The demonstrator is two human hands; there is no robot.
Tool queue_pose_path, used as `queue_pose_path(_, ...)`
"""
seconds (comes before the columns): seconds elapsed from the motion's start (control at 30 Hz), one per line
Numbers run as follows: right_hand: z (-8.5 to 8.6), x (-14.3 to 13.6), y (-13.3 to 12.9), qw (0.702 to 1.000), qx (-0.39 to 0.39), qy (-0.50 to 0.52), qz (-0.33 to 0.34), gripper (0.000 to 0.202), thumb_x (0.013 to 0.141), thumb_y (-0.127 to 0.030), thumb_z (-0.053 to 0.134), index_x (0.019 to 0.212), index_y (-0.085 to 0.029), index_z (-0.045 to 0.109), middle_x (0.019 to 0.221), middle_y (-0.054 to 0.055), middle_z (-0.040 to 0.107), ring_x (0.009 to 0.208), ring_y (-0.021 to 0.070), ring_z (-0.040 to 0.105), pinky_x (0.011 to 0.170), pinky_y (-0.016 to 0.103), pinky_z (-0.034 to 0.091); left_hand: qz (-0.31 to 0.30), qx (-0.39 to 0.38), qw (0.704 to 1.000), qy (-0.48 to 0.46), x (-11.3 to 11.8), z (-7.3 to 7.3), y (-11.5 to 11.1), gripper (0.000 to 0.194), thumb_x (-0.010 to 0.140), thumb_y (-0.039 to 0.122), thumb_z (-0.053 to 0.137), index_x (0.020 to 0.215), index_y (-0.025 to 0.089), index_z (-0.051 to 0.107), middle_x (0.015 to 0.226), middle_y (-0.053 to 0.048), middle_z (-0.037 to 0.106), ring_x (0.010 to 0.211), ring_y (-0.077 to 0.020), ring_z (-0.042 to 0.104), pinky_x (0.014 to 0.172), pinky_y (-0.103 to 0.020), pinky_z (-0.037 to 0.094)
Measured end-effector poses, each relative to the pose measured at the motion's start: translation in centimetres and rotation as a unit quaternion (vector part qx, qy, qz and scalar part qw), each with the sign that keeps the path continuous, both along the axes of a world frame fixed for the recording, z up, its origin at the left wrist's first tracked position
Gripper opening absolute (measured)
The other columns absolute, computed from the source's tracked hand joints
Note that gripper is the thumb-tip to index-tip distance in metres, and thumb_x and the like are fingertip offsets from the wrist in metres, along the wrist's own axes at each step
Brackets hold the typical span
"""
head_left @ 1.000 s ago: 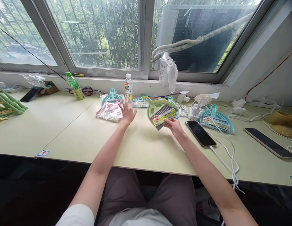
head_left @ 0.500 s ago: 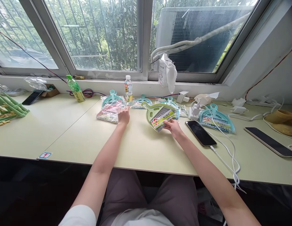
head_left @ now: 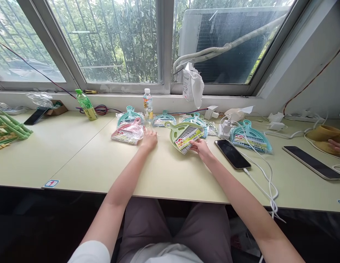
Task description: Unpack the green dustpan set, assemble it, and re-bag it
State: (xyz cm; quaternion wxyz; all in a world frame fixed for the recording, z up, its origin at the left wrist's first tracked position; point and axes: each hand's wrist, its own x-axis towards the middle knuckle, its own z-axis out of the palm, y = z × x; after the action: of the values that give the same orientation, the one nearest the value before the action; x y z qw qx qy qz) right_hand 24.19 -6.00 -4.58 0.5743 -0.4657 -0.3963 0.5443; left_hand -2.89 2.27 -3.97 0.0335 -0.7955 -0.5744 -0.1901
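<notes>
My right hand (head_left: 202,149) grips a green dustpan-and-brush set (head_left: 183,137) by its lower right edge. The set is tilted, with its handle to the upper left and a printed card across grey bristles. My left hand (head_left: 149,140) lies on the table just right of a pink dustpan set (head_left: 128,131) in a clear bag. Its fingers reach forward, apart from the pink set's body; their tips are partly hidden. Behind lie bagged teal dustpan sets, one (head_left: 130,115) behind the pink one, one (head_left: 164,119) in the middle and one (head_left: 196,119) behind the green set.
A drink bottle (head_left: 148,106) stands behind my left hand, a green-capped bottle (head_left: 86,105) farther left. Right of my right hand lie a phone (head_left: 232,154) with a white cable, another teal set (head_left: 249,137) and a tablet-like device (head_left: 312,162). Another person's hand (head_left: 337,146) shows at the right edge.
My left hand has moved off the pink set to the right and lower onto the table. The pink set now shows more fully. Another person's hand has appeared at the right edge.
</notes>
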Motion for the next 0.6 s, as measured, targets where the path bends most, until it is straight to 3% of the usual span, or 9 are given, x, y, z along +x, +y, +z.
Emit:
queue_pose_path(0.13,0.17,-0.10,-0.09,1.000,-0.006,-0.003,0.005,0.016,0.076,-0.016,0.071,0.091,-0.019,0.066,0.089,0.004,0.076,0.074,0.0189,0.073,0.071,0.032,0.064,-0.015,0.033,0.999,-0.030,0.15,-0.59,0.12,0.034,0.091,0.038,0.047,0.109,0.020,0.069,0.104,-0.014,0.067,0.121,-0.0349,0.050,0.115,-0.060,-0.003)
queue_pose_path(0.47,0.17,-0.21,-0.16,1.000,-0.026,-0.013,-0.001,0.011,0.078,-0.013,0.070,0.087,-0.017,0.065,0.088,0.007,0.075,0.071,0.0190,0.073,0.067,0.030,0.064,-0.009,0.013,0.999,0.028,0.34,0.21,0.20,0.041,0.097,0.035,0.036,0.090,0.017,0.072,0.095,-0.014,0.069,0.098,-0.0277,0.062,0.116,-0.051,0.015)
queue_pose_path(0.6,0.16,-0.31,-0.20,1.000,-0.027,-0.007,-0.006,0.011,0.079,-0.011,0.067,0.089,-0.015,0.065,0.088,0.008,0.075,0.069,0.0169,0.072,0.061,0.025,0.062,-0.014,0.010,0.999,0.040,0.46,0.20,0.25,0.028,0.093,0.027,0.044,0.105,0.017,0.067,0.108,-0.012,0.068,0.105,-0.0256,0.060,0.113,-0.043,0.023)
